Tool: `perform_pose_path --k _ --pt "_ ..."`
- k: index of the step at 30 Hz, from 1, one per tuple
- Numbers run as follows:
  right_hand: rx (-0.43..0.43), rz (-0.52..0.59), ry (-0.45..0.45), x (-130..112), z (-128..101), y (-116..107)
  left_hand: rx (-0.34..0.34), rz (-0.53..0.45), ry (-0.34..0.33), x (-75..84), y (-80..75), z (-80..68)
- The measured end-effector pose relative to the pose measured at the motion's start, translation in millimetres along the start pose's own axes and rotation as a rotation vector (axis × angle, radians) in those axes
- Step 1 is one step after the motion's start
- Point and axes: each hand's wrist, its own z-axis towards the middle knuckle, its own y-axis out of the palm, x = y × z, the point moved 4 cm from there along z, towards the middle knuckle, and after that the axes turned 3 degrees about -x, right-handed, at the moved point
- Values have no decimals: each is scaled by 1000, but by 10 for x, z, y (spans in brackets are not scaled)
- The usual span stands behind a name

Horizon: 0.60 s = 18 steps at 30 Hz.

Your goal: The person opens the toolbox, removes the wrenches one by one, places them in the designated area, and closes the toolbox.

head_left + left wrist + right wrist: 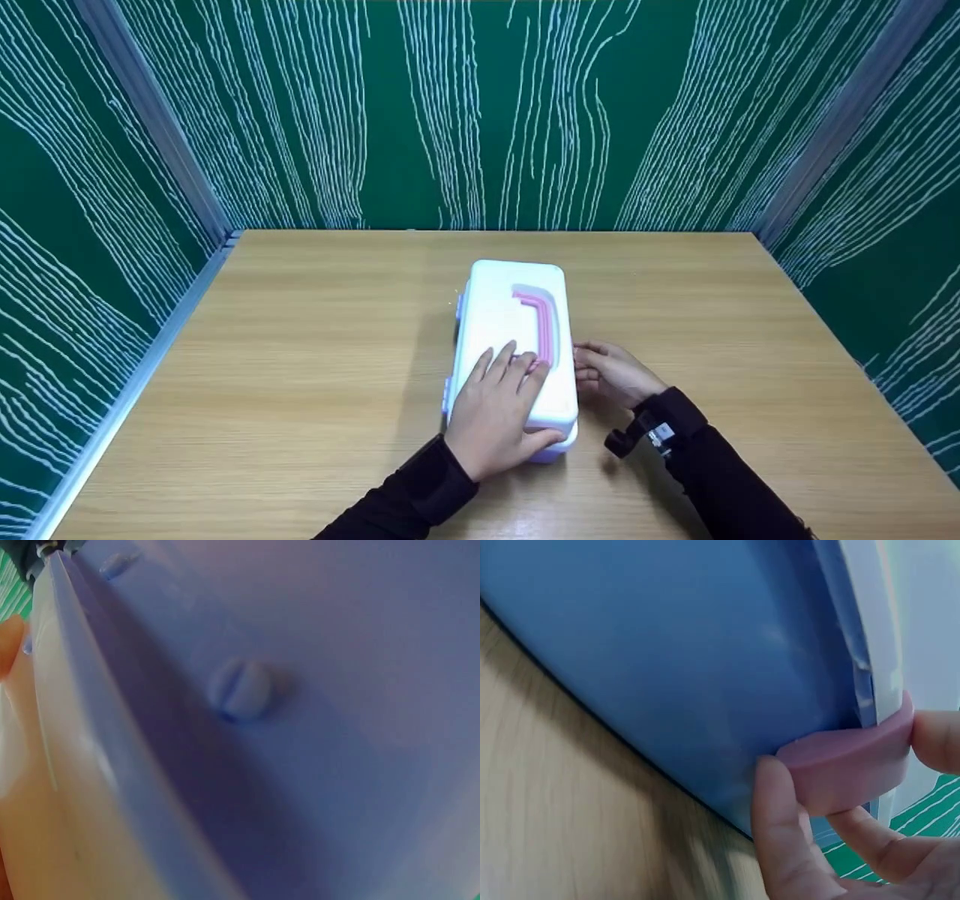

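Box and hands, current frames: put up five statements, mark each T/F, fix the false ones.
1. The left hand rests on top of the lid. True.
2. The handle set into the lid is green. False: the handle is pink.
3. The right hand has its fingers on a pink latch at the side of the box. True.
4. The lid stands wide open. False: it lies down over the box.
5. The box stands on a wood-grain table. True.
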Motion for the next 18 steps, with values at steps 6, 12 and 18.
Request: perform_pose_path --k 6,12,18 --pt "69 -44 9 -14 -7 -44 1 5 -1 -2 3 -1" --pt "146 -204 7 -75 -41 -91 -4 -8 -1 -5 7 0" --pt "131 -167 -18 -132 -57 -94 -2 -15 -2 -14 6 -7"
